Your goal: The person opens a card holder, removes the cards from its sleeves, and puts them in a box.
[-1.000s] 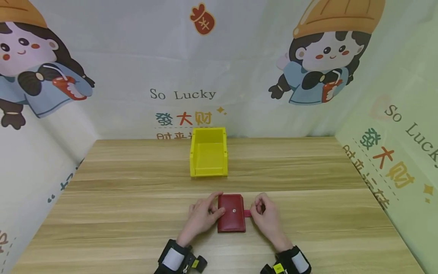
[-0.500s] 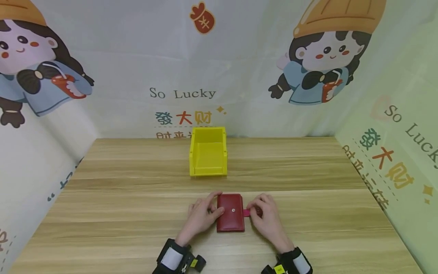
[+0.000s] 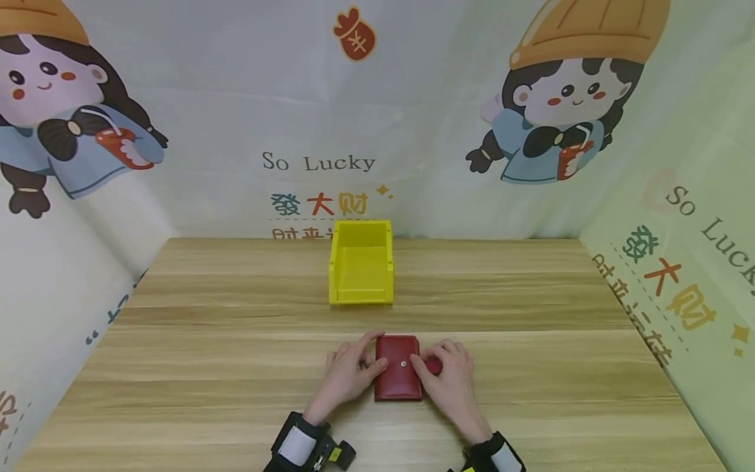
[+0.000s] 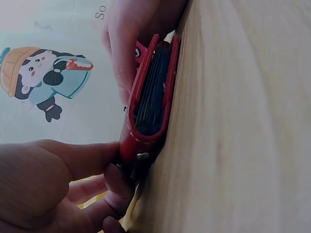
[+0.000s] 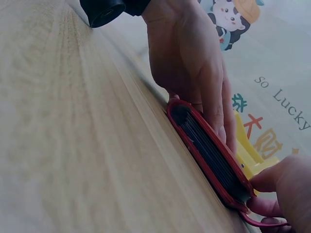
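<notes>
Grip: in the head view the left hand (image 3: 348, 373) lies with relaxed fingers pressing the left edge of the red leather snap wallet (image 3: 398, 377); the right hand (image 3: 449, 378) pinches the wallet's red strap tab (image 3: 433, 365), folding it toward the metal snap stud (image 3: 403, 362). The wallet lies flat on the pale wood-grain worktop (image 3: 206, 367), near the front edge, with the open-fronted yellow plastic bin (image 3: 360, 262) well behind it.

Left wrist view: smooth red cover (image 4: 138, 114), dark ribbed card pockets inside.

Right wrist view: rounded stitched spine (image 5: 206, 155), thin and firm.

Judgement: steady the body, align tab squarely over stud, press straight down.
</notes>
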A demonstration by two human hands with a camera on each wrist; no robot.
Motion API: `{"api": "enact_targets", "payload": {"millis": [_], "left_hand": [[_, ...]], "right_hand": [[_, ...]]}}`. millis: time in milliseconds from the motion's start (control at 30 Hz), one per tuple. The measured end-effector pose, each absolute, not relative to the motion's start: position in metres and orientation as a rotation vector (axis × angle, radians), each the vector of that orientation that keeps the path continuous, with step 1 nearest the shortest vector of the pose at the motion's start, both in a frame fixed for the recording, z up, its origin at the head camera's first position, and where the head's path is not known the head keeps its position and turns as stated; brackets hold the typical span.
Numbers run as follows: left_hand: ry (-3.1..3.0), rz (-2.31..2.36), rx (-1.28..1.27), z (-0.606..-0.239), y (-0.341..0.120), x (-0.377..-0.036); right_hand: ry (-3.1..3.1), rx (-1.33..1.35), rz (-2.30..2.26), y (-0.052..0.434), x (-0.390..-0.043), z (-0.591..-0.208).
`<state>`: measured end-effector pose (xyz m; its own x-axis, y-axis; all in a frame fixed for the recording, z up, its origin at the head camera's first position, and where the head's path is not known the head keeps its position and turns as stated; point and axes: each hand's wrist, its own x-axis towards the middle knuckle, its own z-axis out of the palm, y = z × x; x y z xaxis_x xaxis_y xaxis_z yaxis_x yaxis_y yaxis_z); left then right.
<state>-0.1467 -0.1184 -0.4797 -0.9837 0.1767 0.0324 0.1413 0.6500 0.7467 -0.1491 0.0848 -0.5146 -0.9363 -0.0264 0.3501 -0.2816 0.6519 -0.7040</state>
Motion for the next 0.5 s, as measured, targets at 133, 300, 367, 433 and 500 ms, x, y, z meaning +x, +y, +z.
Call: {"api": "enact_targets", "payload": {"millis": [133, 300, 367, 433, 500], "left_hand": [[2.809, 1.273, 0.263, -0.4806, -0.1193, -0.1469], [2.795, 1.281, 0.255, -0.4809, -0.1197, -0.1472], [2.787, 1.282, 0.251, -0.4807, -0.1194, -0.1473], [2.784, 1.282, 0.251, -0.4804, -0.1192, -0.1474], [2.784, 1.284, 0.254, -0.4802, -0.1191, -0.1475]], "right_hand": [[-2.575, 0.203, 1.171, 0.0816, -0.1495, -0.5145], [-2.578, 0.146, 1.217, 0.0791, -0.1490, -0.5111], [-2.567, 0.127, 1.250, 0.0786, -0.1486, -0.5098], [-2.537, 0.130, 1.280, 0.0785, -0.1484, -0.5100], [-2.497, 0.142, 1.311, 0.0784, -0.1489, -0.5110]]}}
